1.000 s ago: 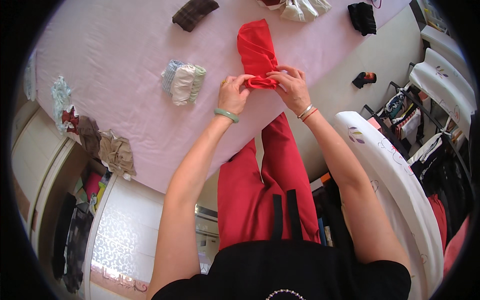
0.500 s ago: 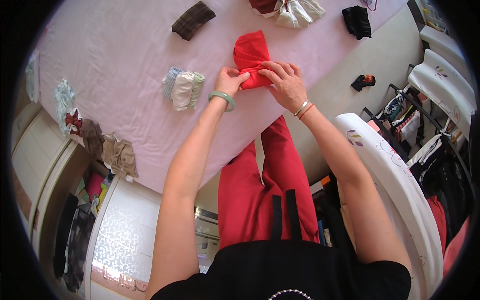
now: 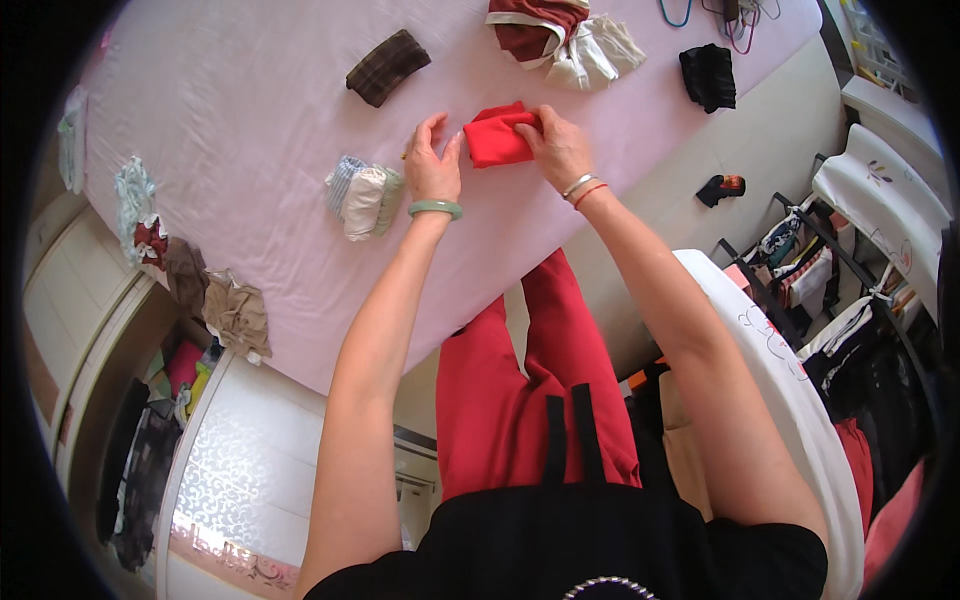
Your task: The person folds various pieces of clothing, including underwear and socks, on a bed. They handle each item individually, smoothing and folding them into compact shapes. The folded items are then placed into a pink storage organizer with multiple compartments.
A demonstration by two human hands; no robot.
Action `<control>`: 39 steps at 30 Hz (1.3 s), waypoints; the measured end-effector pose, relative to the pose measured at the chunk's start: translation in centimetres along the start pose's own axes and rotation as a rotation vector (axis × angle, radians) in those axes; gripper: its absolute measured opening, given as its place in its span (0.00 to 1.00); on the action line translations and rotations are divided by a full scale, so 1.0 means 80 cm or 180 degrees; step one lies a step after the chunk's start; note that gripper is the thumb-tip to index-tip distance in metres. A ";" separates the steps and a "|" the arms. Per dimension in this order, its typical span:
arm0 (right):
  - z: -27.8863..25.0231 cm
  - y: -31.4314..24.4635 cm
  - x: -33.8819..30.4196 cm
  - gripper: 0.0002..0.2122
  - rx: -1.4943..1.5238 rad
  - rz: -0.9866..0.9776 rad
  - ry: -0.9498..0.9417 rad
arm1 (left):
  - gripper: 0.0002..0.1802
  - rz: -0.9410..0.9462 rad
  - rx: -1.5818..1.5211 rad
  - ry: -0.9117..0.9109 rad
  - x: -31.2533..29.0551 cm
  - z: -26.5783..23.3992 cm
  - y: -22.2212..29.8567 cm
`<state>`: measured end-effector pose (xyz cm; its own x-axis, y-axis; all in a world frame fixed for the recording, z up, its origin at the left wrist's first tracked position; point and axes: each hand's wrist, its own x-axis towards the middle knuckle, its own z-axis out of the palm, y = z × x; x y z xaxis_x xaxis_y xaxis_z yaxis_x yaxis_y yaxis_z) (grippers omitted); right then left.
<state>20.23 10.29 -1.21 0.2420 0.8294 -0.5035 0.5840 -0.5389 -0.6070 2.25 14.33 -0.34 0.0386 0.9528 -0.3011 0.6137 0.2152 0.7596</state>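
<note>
A bright red garment [image 3: 497, 138], folded into a compact bundle, is at the near side of a bed with a pale pink sheet [image 3: 270, 90]. My right hand [image 3: 560, 145] pinches its right edge between thumb and fingers. Just left of the bundle, my left hand [image 3: 434, 165] is apart from it, thumb and fingers spread with nothing between them. Beside the left hand lie small rolled garments [image 3: 364, 198] in blue stripes, white and pale green. Farther off is a folded dark brown plaid cloth [image 3: 388, 68].
Red-brown and cream garments [image 3: 565, 40] lie at the far side, near a folded black garment [image 3: 708, 77] and hangers [image 3: 742, 22]. Crumpled clothes [image 3: 236, 312] line the bed's left edge. A clothes rack [image 3: 850, 290] stands right; a dark item [image 3: 722, 190] is on the floor.
The red garment has gone from a longer piece with a loose far end to a compact folded bundle. My left hand has let go and moved left; the right still grips it.
</note>
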 end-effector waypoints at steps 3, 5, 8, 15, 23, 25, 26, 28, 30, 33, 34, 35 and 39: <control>0.011 0.013 0.004 0.10 -0.0083 -0.0485 0.0606 | 0.22 0.1537 0.0690 -0.0367 -0.006 0.012 0.012; 0.010 0.007 0.000 0.12 -0.0010 -0.0472 0.0713 | 0.26 0.1973 0.1096 -0.0693 -0.022 0.024 0.008; 0.002 -0.001 -0.014 0.16 -0.0514 -0.1242 0.0858 | 0.32 0.1733 0.1873 -0.0938 -0.047 0.044 0.004; 0.011 0.015 -0.043 0.33 -0.1388 -0.1440 -0.0081 | 0.37 0.1341 0.2871 -0.1454 -0.039 0.056 -0.002; 0.031 0.018 -0.029 0.34 -0.1575 -0.1242 -0.0175 | 0.39 0.1364 0.3449 -0.1815 -0.023 0.063 -0.011; 0.029 0.013 -0.029 0.33 -0.1558 -0.1183 -0.0199 | 0.39 0.1384 0.3505 -0.1828 -0.022 0.062 -0.007; 0.025 0.010 -0.031 0.33 -0.1516 -0.1175 -0.0202 | 0.39 0.1398 0.3447 -0.1799 -0.023 0.059 -0.003; 0.011 0.000 -0.035 0.31 -0.1517 -0.1153 -0.0299 | 0.39 0.1456 0.3019 -0.1755 -0.025 0.049 0.004; -0.010 -0.011 -0.037 0.30 -0.1599 -0.1126 -0.0501 | 0.39 0.1526 0.2283 -0.1721 -0.026 0.034 0.006; -0.034 -0.017 -0.038 0.22 -0.0725 -0.1377 0.0026 | 0.39 0.1864 0.1763 -0.1566 -0.029 0.006 0.005; -0.044 -0.020 -0.031 0.20 -0.0459 -0.1446 0.0197 | 0.39 0.1958 0.1636 -0.1526 -0.028 -0.003 0.012; -0.054 -0.025 -0.021 0.16 -0.0102 -0.1564 0.0639 | 0.37 0.1881 0.1530 -0.1384 -0.031 -0.011 0.025; -0.094 -0.071 0.046 0.13 -0.0559 -0.1369 0.1828 | 0.24 0.1499 0.0808 -0.0551 -0.030 -0.010 0.048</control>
<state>23.66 17.55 5.00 0.3029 0.9345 0.1872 0.8226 -0.1571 -0.5465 3.90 13.07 3.74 0.4701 0.8799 -0.0693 0.6685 -0.3037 0.6789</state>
